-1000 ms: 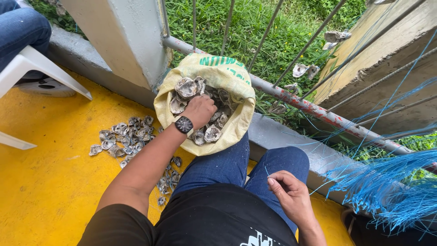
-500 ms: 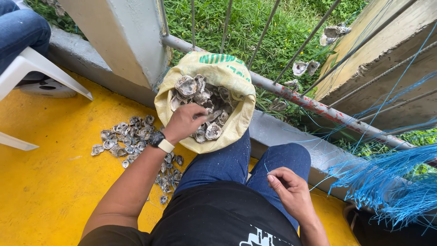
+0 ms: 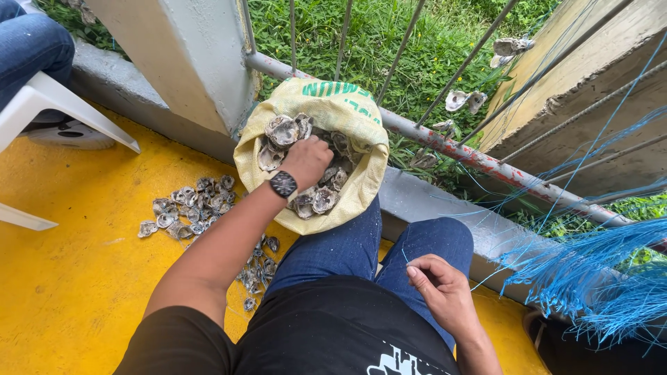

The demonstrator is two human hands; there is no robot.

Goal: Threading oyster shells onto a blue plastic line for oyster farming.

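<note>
left hand (image 3: 306, 161) digs closed among shells (image 3: 316, 198) in the propped-open sack (image 3: 361, 180), mid-frame; right hand (image 3: 441, 295) pinches blue twine (image 3: 590, 278) lower right.

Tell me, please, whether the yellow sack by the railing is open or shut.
Open: the sack's rim is rolled down, shells show inside, and the left hand reaches in.
</note>
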